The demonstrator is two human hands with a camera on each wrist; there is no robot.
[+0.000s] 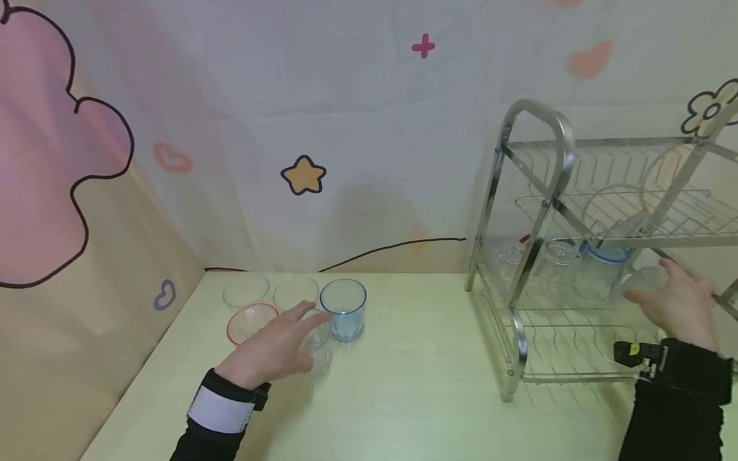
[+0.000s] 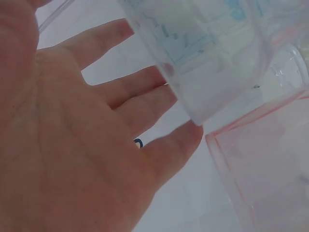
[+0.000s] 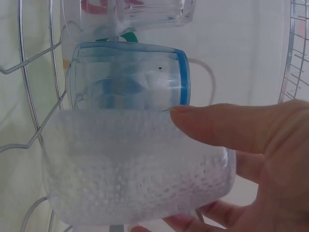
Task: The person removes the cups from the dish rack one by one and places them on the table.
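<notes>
While the left hand (image 1: 275, 346) lies low over the pale green bench (image 1: 403, 390), its fingers are nearly straight and spread, with the fingertips against a clear cup (image 1: 317, 349) standing there; the left wrist view shows the fingers (image 2: 145, 92) touching the cup's wall without curling round it. Just beyond stands a blue-tinted cup (image 1: 343, 308), beside it a pink-rimmed bowl (image 1: 251, 321), and behind those two clear bowls (image 1: 246, 290). All look empty. To the right, the right hand (image 1: 674, 306) reaches into the lower tier of a steel dish rack (image 1: 539, 192) and holds a frosted, bumpy-walled cup (image 3: 137, 166) lying on its side, thumb over the top and fingers beneath. Touching it farther in lies a blue-rimmed cup (image 3: 128, 77), then a clear glass (image 3: 130, 14) with red marks too blurred to read.
</notes>
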